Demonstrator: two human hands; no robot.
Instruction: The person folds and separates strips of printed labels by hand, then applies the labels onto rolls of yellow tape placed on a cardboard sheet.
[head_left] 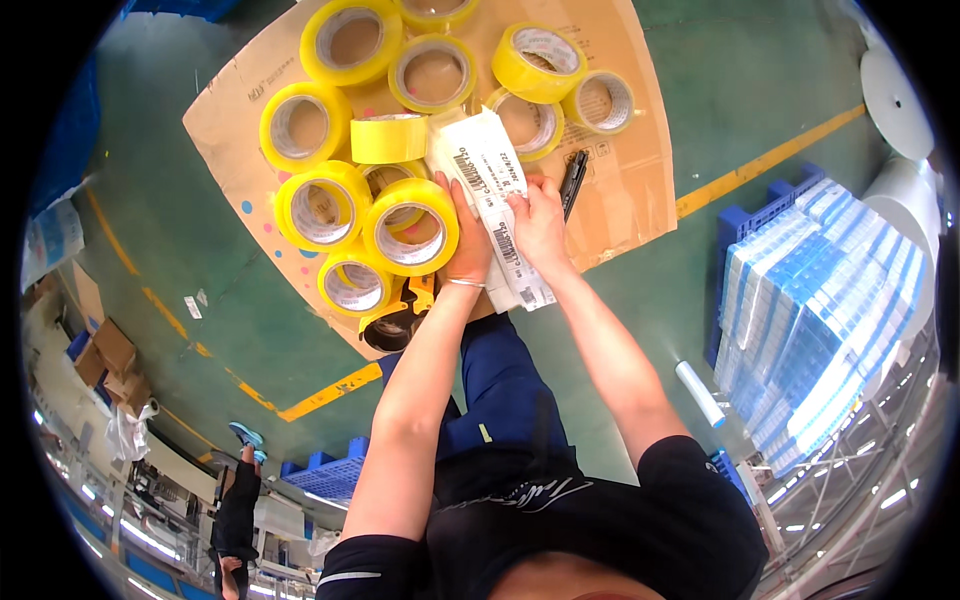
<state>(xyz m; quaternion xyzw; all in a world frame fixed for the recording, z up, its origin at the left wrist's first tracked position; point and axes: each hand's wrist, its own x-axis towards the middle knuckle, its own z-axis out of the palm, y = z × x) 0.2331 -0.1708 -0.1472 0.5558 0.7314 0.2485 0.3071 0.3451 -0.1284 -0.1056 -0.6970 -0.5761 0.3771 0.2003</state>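
Observation:
A long stack of white printed label sheets (505, 250) lies on a cardboard sheet (610, 215) in front of me. My left hand (468, 245) holds its left edge, a bracelet at the wrist. My right hand (540, 225) is closed in a pinch at the stack's right edge, fingertips on a label. Just right of that hand lies a black pen-like tool (574, 180), its exact kind unclear. A yellow tape roll (412, 228) sits right beside my left hand. Below it, partly behind my left forearm, is a yellow-and-black tape dispenser (398, 318).
Several more yellow tape rolls (350, 42) cover the cardboard's far and left parts, some stacked. A pallet of wrapped blue-and-white goods (820, 310) stands at right. Yellow lines (330, 392) cross the green floor. Another person (236, 510) is at lower left, near cartons (112, 350).

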